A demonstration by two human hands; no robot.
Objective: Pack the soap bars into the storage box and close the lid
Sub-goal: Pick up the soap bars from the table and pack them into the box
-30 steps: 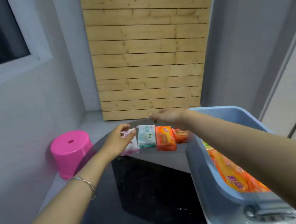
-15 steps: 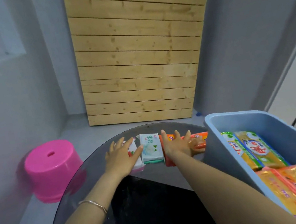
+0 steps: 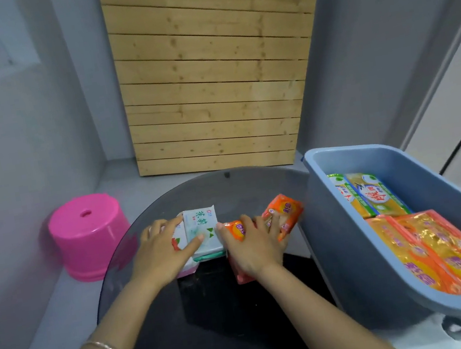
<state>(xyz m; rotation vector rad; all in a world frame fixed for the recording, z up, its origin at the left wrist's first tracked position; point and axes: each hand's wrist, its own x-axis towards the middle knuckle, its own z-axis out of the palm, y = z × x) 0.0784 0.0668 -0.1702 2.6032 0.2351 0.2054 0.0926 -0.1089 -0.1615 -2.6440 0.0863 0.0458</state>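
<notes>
Rightmost orange soap (image 3: 285,214) now tilted up, right-hand fingers (image 3: 273,223) across it

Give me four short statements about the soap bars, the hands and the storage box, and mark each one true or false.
1. The blue storage box already holds soap packs. True.
2. The right hand rests on white soap. False: it lies on orange soap bars.
3. The left hand touches the white-and-green soap bar. True.
4. The pink stool stands on the glass table. False: it stands on the floor beside it.
</notes>
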